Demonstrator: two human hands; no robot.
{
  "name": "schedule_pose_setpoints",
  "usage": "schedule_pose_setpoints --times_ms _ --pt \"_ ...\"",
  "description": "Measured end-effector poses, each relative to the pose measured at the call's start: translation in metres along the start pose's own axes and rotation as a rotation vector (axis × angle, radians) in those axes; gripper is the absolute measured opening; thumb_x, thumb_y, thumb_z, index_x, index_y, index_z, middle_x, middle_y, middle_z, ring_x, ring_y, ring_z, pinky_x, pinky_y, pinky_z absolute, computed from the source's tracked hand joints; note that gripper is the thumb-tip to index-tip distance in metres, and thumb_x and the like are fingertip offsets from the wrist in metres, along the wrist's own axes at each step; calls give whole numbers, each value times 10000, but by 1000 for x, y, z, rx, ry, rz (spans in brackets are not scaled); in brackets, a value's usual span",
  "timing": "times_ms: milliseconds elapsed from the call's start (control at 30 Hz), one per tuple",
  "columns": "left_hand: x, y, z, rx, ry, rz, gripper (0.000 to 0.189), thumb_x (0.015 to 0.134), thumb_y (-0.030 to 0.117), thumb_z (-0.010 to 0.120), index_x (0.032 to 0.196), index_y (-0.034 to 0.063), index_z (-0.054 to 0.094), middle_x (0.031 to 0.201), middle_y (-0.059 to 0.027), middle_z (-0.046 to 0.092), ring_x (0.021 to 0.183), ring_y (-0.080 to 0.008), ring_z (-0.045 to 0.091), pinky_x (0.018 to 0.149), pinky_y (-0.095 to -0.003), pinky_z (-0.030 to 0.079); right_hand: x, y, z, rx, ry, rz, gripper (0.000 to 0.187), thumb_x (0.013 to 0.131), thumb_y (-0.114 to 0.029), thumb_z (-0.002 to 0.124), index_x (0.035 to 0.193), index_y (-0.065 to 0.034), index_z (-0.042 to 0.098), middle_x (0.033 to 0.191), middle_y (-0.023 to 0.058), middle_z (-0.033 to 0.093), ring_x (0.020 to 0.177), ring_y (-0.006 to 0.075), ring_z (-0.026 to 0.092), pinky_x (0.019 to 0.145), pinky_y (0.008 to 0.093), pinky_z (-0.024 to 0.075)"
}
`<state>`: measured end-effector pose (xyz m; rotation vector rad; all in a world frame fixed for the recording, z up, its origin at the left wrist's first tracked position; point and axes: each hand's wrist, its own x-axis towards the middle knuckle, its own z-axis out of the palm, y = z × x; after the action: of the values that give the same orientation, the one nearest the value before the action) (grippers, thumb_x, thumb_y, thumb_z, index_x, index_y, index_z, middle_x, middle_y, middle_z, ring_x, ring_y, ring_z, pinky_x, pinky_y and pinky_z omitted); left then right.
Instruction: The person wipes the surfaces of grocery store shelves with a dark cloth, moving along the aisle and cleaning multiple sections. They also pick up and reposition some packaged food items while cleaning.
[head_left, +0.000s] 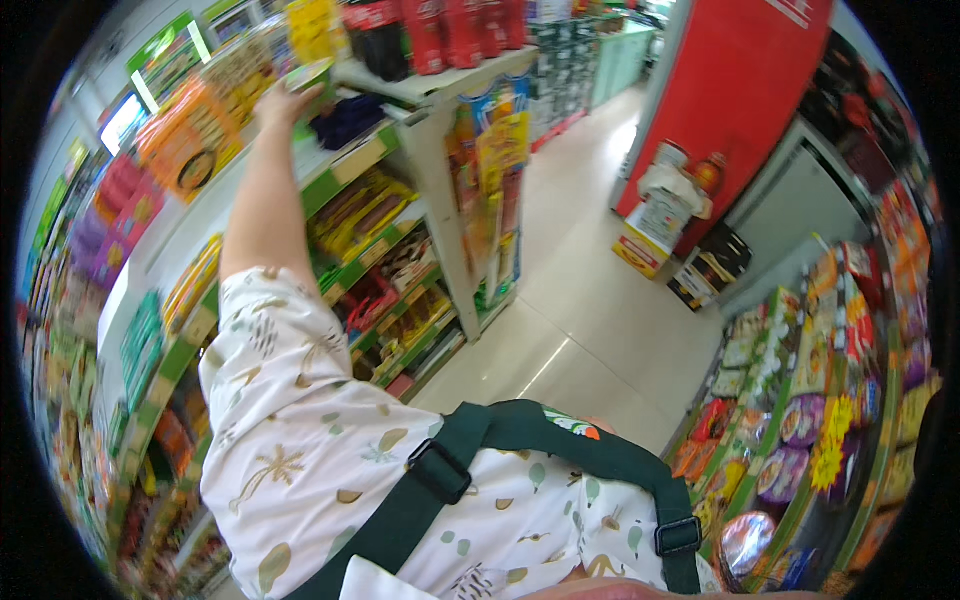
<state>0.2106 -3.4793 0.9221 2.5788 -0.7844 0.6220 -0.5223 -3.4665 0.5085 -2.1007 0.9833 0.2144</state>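
Observation:
My left hand (279, 106) reaches far out over the top of a white shelf unit (281, 169). Its fingers are around a green container (309, 81) with a pale top, blurred by motion. Close beside it on the same top lies a dark blue, soft-looking bundle (349, 120). An orange multipack box (191, 142) and yellow packs stand just to the left of the hand. My right hand is out of view. Below me are my patterned shirt and a dark green apron (540, 420) with buckled straps.
Red-labelled cola bottles (450, 34) stand at the unit's end. Packets fill its lower tiers (360, 214). A tiled aisle (570, 322) runs past a red panel (735, 97) with cartons (645, 236) on the floor. Snack shelves (795, 420) curve along the right.

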Motion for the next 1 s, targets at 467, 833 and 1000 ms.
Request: schedule_pose_setpoints --times_ms 467,833,1000 --pt "-35 0 -58 -1535 246 9 415 865 312 675 1166 36 600 1039 -57 629 901 -177 614 794 -288 511 -73 -19 -57 46 301 177 433 842 -352 592 1129 -29 614 1061 205 616 955 361 601 836 436 486" --pt "-382 249 -67 -1221 -957 483 366 802 69 586 1165 39 616 1129 -66 619 930 -159 598 844 -286 473 -136 -77 -171 681 862 -275 1032 663 -349 824 1456 -90 217 1375 181 399 1180 279 508 832 364 495" --pt "-525 301 -5 -1471 -1325 878 403 770 198 752 1122 41 636 1103 -82 644 988 -178 589 886 -325 468 -156 -56 -176 172 928 -346 988 577 -301 867 1399 -79 365 1432 216 330 1295 325 400 1002 395 386"
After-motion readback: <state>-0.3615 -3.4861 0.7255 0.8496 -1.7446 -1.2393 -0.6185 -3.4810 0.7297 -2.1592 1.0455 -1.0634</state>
